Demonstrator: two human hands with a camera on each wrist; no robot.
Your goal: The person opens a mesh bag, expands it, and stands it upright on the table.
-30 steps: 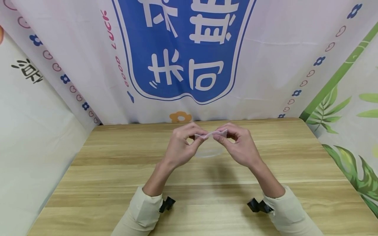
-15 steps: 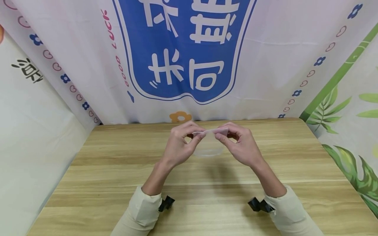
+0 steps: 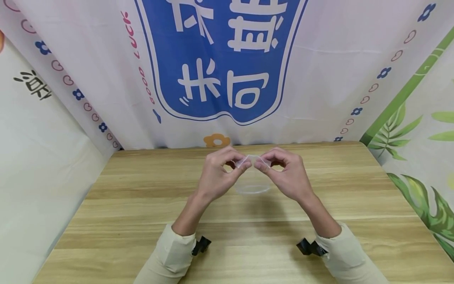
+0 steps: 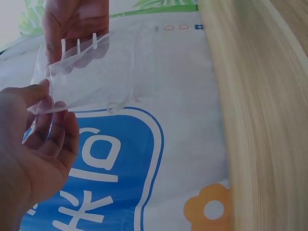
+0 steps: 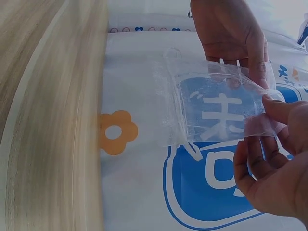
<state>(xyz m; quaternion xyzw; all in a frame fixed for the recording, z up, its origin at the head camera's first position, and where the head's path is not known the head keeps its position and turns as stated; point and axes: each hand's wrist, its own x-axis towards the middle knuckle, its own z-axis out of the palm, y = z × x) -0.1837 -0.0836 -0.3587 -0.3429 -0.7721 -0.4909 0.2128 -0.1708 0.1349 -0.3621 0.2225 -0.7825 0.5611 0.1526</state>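
A sheer white drawstring pouch (image 3: 253, 182) hangs between my two hands above the table. My left hand (image 3: 220, 171) pinches one upper corner between thumb and fingers. At the other corner my right hand (image 3: 283, 172) does the same. The top edge bows upward between the thumbs. In the left wrist view the see-through pouch (image 4: 96, 79) spans both hands, its cord near the end away from the fingers. In the right wrist view the pouch (image 5: 216, 108) has a loose cord loop at each side. Nothing can be made out inside it.
A wood-grain table (image 3: 142, 221) lies below the hands. A printed white cloth (image 3: 319, 98) with a blue panel hangs behind it, and a leaf-patterned cloth (image 3: 418, 165) is at the right. Small black mounts (image 3: 201, 245) sit at both wrists.
The pouch's top edge, nearly straight half a second ago, now arches up between the hands. The fingertips have come slightly closer together, and the pouch's lower edge hangs a little lower in view.
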